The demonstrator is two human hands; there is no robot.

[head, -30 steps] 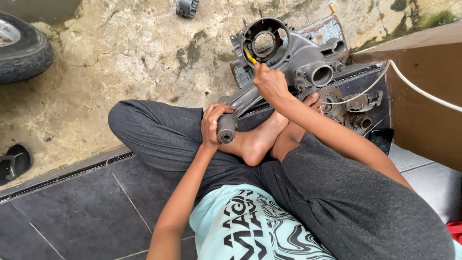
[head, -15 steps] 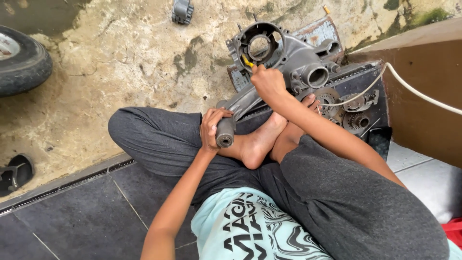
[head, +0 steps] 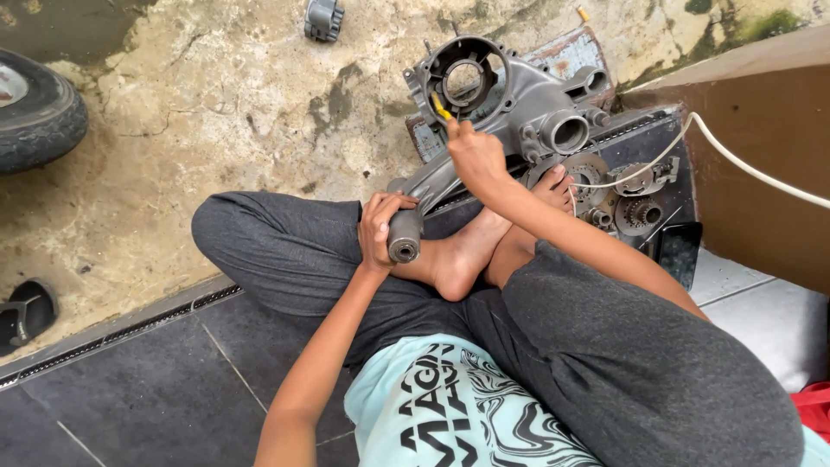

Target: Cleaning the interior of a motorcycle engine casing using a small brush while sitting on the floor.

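**Both hands on the engine casing**

You sit cross-legged on the dark tiled floor [head: 130,398], bare feet tucked against the grey engine casing [head: 519,104] that lies on the stained concrete [head: 216,112] ahead of you. Your left hand [head: 380,229] is bent in close to your body, fingers wrapped around the casing's cylindrical arm end [head: 404,240], whose round open face points back at you. Your right arm stretches forward over your right knee; your right hand [head: 475,156] is closed on a small yellow-handled tool [head: 441,108], its tip at the lower rim of the casing's big round opening [head: 465,78].

Right of the casing, loose gears [head: 635,203] sit on a dark tray [head: 666,156], and a white cable [head: 735,160] crosses above them. A brown board [head: 761,156] hems you in on the right. Open concrete lies to the left, with a tyre [head: 39,117] at the far edge, a sandal [head: 26,313] nearer, and a small grey part [head: 323,17] at the top.
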